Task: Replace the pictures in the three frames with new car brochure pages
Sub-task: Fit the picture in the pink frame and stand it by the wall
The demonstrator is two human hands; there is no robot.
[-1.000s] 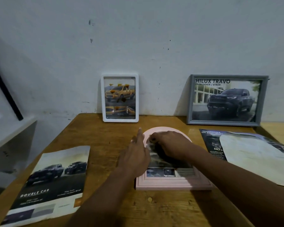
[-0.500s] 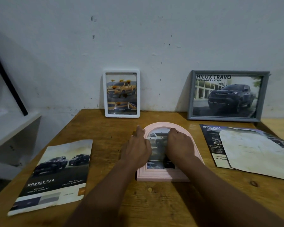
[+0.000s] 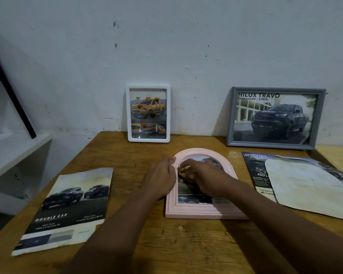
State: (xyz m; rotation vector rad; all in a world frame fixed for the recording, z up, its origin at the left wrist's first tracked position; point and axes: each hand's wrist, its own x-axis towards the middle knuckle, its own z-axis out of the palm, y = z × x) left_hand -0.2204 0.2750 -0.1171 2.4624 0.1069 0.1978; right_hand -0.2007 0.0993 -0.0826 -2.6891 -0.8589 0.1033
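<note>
Head view, pink arched frame: lies flat on the wooden table, a car page showing in its arched opening; this is the landmark.
Right hand: over the frame's opening, fingers curled and pressing on the page; whether they pinch it, I cannot tell.
Left hand: fingers loose and extended, resting against the frame's left rim.
White frame: behind the pink frame, leaning on the wall, yellow truck page inside.
Grey frame: behind and right, leaning, dark truck page inside.
Loose pages: Double Cab sheet well left; brochure sheet and pale cut-out right.
Progress: two frames look finished; the third seems nearly seated, not yet stood up.
</note>
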